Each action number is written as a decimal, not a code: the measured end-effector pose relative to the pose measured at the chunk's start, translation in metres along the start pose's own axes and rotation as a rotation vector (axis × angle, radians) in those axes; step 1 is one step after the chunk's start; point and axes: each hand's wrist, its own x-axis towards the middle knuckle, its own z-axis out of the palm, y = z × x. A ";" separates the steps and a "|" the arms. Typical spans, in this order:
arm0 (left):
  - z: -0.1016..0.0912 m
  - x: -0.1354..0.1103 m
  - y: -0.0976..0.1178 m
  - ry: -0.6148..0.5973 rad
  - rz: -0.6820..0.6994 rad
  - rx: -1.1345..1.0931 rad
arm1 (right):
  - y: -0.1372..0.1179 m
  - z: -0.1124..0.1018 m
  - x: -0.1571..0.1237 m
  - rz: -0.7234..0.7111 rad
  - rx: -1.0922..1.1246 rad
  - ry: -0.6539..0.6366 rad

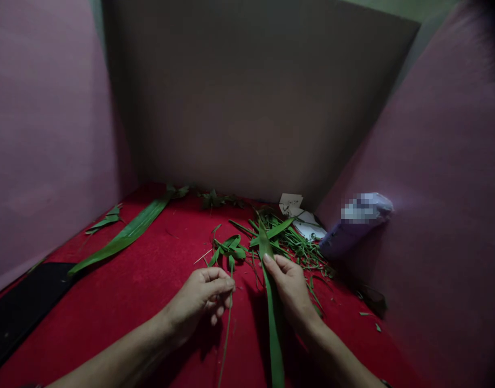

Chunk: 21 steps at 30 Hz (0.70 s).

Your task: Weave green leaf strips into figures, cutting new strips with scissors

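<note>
Currently, above the red surface [138, 302], my left hand [205, 293] tightly pinches a thin stem [227, 335], and my right hand [291, 285] a long strap-shaped leaf [274, 320]. A hard tug could snap or tear either.

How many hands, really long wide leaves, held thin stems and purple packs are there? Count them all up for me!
Hands: 2, the left hand and the right hand
Really long wide leaves: 2, the held leaf and the lying leaf
Held thin stem: 1
Purple pack: 1
Total: 6
</note>
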 end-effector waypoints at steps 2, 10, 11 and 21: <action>0.000 0.001 -0.001 0.032 0.010 -0.024 | 0.004 -0.008 0.009 -0.012 -0.040 0.047; -0.008 0.008 0.004 0.194 0.126 -0.079 | 0.001 -0.020 0.016 -0.308 -0.355 0.216; -0.010 0.009 0.005 0.215 0.149 -0.102 | -0.001 -0.017 0.011 -0.425 -0.449 0.203; -0.011 0.009 0.006 0.229 0.157 -0.171 | 0.001 0.017 -0.028 -0.847 -0.436 -0.441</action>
